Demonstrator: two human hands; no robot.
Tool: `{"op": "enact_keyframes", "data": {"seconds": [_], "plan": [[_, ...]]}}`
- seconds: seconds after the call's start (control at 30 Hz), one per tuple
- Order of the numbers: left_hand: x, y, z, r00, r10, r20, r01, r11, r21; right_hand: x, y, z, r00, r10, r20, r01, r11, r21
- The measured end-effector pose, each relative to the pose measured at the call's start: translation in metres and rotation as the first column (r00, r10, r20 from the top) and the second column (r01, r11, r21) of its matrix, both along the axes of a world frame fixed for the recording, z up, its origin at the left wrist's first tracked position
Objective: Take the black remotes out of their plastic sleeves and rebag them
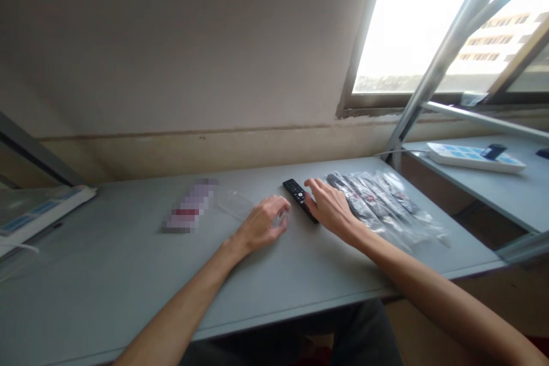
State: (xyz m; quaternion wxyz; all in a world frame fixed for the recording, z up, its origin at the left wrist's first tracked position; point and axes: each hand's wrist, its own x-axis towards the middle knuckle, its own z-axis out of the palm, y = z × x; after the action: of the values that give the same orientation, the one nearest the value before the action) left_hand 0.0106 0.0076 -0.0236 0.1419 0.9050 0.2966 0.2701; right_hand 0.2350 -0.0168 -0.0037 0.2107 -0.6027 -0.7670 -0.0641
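Note:
A black remote control [297, 191] lies slantwise on the grey table [266, 274] between my hands. My right hand [328, 203] is over its right edge, fingers apart, with the thumb near the buttons. To the left, my left hand [263, 220] is curled round a piece of clear plastic [282, 216]. Behind it a thin transparent sheet or bag [235, 203] lies on the table. Several dark remotes in clear plastic bags [377, 197] are laid side by side, right of my right hand.
A blurred-out pinkish box [191, 206] lies left of my left hand. White power strips [47, 211] stand at the far left and on the side table [476, 157] at right. A metal frame post [429, 83] rises behind the table's right corner.

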Motion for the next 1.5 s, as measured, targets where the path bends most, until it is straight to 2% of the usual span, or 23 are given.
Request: {"op": "enact_keyframes", "data": {"seconds": [0.1,0.23,0.33,0.4,0.5,0.57,0.6,0.67,0.73,0.8,0.9,1.03,1.2,1.37,1.5], "plan": [[-0.001,-0.003,0.005,0.999,0.017,0.04,-0.018,0.999,0.031,0.002,-0.002,0.001,0.984,-0.115,0.136,0.138,0.974,-0.178],[-0.003,-0.005,0.011,0.994,0.041,0.101,-0.049,0.996,0.076,0.003,-0.015,-0.001,0.969,-0.097,0.225,0.165,0.936,-0.31],[-0.004,-0.007,0.014,0.988,0.033,0.15,-0.047,0.995,0.087,0.009,-0.017,0.003,0.969,-0.09,0.231,0.164,0.93,-0.328],[-0.006,-0.008,0.015,0.985,0.022,0.17,-0.037,0.996,0.082,0.016,-0.01,0.012,0.97,-0.138,0.202,0.191,0.943,-0.274],[-0.007,-0.008,0.015,0.983,0.02,0.184,-0.034,0.997,0.072,0.029,0.009,0.032,0.983,-0.184,-0.01,0.182,0.979,-0.094],[-0.008,-0.006,0.014,0.982,0.022,0.187,-0.035,0.997,0.067,0.038,0.025,0.043,0.955,-0.107,-0.278,0.122,0.992,0.038],[-0.009,-0.005,0.013,0.982,0.027,0.186,-0.04,0.997,0.066,0.041,0.032,0.045,0.907,-0.033,-0.421,0.064,0.996,0.059],[-0.01,-0.003,0.011,0.984,0.038,0.176,-0.052,0.996,0.071,0.047,0.042,0.043,0.744,0.074,-0.664,-0.086,0.996,0.015],[-0.01,-0.001,0.008,0.985,0.052,0.163,-0.066,0.995,0.078,0.05,0.046,0.033,0.585,0.085,-0.806,-0.257,0.963,-0.085],[-0.01,0.0,0.005,0.986,0.06,0.152,-0.073,0.994,0.081,0.052,0.044,0.021,0.524,0.054,-0.85,-0.357,0.92,-0.162],[-0.01,0.001,0.003,0.985,0.079,0.154,-0.093,0.992,0.084,0.057,0.036,0.01,0.56,0.051,-0.827,-0.372,0.907,-0.197],[-0.01,-0.001,0.007,0.982,0.121,0.145,-0.136,0.986,0.096,0.061,0.025,0.017,0.571,0.059,-0.819,-0.387,0.899,-0.205],[-0.012,-0.002,0.01,0.977,0.177,0.122,-0.186,0.98,0.065,0.054,0.018,0.022,0.604,0.011,-0.797,-0.466,0.816,-0.343],[-0.014,-0.005,0.009,0.962,0.23,0.15,-0.238,0.971,0.034,0.05,0.015,0.019,0.609,-0.01,-0.793,-0.434,0.833,-0.344],[-0.015,-0.007,0.01,0.957,0.247,0.153,-0.249,0.968,-0.005,0.044,0.012,0.019,0.619,-0.029,-0.785,-0.449,0.807,-0.383]]}}
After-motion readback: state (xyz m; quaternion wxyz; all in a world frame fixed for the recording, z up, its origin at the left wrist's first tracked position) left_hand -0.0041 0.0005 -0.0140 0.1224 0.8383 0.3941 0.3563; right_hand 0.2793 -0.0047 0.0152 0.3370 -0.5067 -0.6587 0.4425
